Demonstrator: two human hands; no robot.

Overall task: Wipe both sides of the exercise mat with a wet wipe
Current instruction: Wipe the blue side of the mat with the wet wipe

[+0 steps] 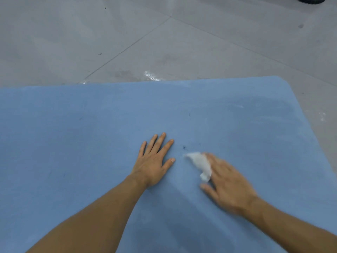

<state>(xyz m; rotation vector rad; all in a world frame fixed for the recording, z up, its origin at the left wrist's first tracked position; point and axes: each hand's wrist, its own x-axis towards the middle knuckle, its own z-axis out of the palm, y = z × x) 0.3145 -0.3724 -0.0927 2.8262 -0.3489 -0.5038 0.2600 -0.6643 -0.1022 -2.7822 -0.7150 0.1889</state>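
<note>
On the mat [73,143], right hand [229,185] presses wipe [199,163].

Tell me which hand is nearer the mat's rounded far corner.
Right. The right hand, pressing the wet wipe, lies on the mat this side of that corner; the left hand rests flat farther left, near the middle.

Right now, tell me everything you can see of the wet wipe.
The wet wipe is white, thin-looking and crumpled into a small wad. It lies against the blue mat, under the fingers of the right hand, sticking out beyond them and towards the thumb. Blur hides whether those fingers curl round it. The left hand does not touch it.
</note>
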